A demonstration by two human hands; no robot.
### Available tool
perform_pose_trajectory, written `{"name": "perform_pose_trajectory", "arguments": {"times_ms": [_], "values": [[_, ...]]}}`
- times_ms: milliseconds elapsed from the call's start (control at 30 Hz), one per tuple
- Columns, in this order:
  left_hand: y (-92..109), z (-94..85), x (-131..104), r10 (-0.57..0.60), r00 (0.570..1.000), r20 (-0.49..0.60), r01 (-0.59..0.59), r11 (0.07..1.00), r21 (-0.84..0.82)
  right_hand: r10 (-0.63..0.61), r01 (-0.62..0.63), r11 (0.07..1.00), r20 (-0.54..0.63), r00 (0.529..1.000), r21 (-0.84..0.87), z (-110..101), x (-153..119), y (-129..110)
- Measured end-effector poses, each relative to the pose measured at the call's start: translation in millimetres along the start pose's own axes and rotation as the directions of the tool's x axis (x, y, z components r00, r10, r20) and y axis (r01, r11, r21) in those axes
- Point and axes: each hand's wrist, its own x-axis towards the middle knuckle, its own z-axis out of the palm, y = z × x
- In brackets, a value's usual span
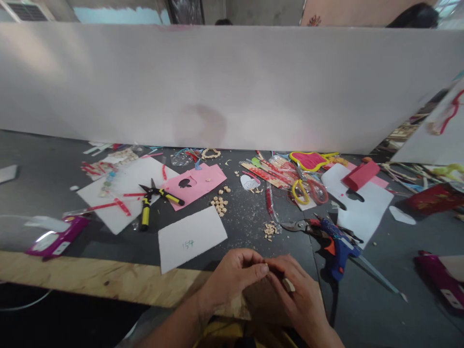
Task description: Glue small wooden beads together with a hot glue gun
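My left hand and my right hand meet fingertip to fingertip over the front edge of the table. Both are closed in a pinch, and what they hold is too small and too covered to name. A pale bit shows inside the curled fingers of the right hand. Just beyond them lie a pile of small wooden pieces and a cluster of chunkier wooden bits. A white card with green handwriting rests to the left of the hands.
Black-and-yellow pliers lie on white paper at left, beside pink paper. At right are a blue glue gun, red-handled cutters and scissors. A tall white board stands behind. Purple devices sit at both sides.
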Motion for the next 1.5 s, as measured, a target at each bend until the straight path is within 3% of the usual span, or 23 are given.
{"name": "perform_pose_trajectory", "arguments": {"times_ms": [233, 467, 667, 800, 900, 1133, 1500], "values": [[-5, -1.5, 1, 0.018, 0.999, -0.030, -0.016, 0.998, 0.058, 0.032, -0.032, 0.999, 0.033, 0.999, -0.008, 0, -2, -4], [-6, -6.9, 3, 0.101, 0.995, 0.027, -0.104, 0.981, 0.161, 0.026, -0.025, 0.999, 0.039, 0.999, -0.023, -1, -2, -4], [-3, -11.8, 4, 0.105, 0.993, 0.060, -0.117, 0.955, 0.272, 0.047, -0.043, 0.996, 0.048, 0.998, -0.080, -1, 3, -5], [2, -18.7, 3, 0.163, 0.985, -0.062, -0.110, 0.859, 0.500, 0.042, -0.044, 0.976, -0.013, 0.999, -0.215, 5, 6, 9], [6, -23.7, 1, 0.206, 0.968, -0.144, -0.085, 0.808, 0.583, 0.029, -0.024, 0.936, 0.007, 1.000, -0.352, 9, 11, 18], [8, -25.5, -3, 0.241, 0.953, -0.185, -0.079, 0.786, 0.613, 0.061, -0.028, 0.870, 0.050, 0.997, -0.493, 12, 11, 20], [6, -17.7, 1, 0.291, 0.948, -0.127, -0.123, 0.705, 0.698, 0.062, -0.036, 0.871, 0.036, 0.997, -0.491, 9, -1, 27]]}}
